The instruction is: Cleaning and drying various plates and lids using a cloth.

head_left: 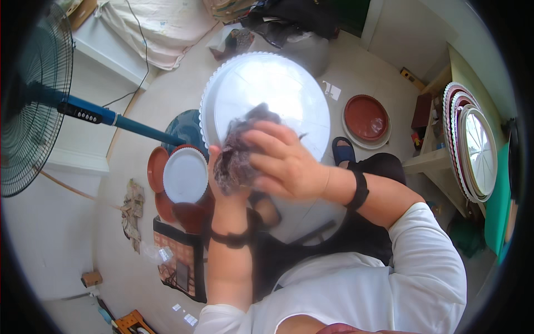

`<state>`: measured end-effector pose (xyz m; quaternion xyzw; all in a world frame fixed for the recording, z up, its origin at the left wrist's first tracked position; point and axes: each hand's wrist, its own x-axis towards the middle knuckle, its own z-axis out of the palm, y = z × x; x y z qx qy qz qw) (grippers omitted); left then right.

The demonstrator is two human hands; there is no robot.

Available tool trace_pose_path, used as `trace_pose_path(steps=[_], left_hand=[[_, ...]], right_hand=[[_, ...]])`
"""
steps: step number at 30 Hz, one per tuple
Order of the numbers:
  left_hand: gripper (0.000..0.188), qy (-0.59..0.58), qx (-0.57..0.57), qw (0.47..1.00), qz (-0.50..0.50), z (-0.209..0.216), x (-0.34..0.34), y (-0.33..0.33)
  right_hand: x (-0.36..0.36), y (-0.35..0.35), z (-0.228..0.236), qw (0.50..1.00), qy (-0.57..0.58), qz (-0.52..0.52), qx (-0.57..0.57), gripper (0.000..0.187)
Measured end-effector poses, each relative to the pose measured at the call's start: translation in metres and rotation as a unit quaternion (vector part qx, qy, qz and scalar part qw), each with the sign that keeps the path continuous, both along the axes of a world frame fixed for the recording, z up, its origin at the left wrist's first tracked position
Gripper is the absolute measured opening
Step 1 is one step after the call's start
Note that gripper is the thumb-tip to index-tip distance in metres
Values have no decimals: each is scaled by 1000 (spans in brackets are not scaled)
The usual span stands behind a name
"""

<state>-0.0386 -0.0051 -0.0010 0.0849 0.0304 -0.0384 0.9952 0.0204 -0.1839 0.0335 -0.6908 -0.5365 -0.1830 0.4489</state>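
Observation:
Over a large white round tray with a scalloped rim [300, 106], both of my hands are on a crumpled, wispy grey-purple wad [236, 158]. It looks like thin netting or loose fibre; its exact kind is unclear. My right hand [292, 164] grips the wad from the right with curled, slightly blurred fingers. Beneath and to the left, my left hand [218, 181] holds it too. The thumb shows there, while most of its fingers are hidden behind the wad. The tray's glossy surface lies just beyond my hands.
A standing fan [41, 100] rises at the left. Smaller round trays [186, 175] sit left of my legs, near a checked bag [178, 261]. A red-brown tray [366, 117] lies on the floor at right. More scalloped trays [478, 150] lean against a wooden stand [428, 161].

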Motion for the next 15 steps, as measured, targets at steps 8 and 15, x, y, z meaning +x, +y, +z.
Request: trace_pose_path(steps=[8,15], left_hand=[[65,-22,393,916,85,6,-8,-18],[36,1,544,806,233,19,5,-42]], right_hand=[[104,-33,-35,886,325,-308,119,25],[14,-15,17,993,-23,-106,40,30]])
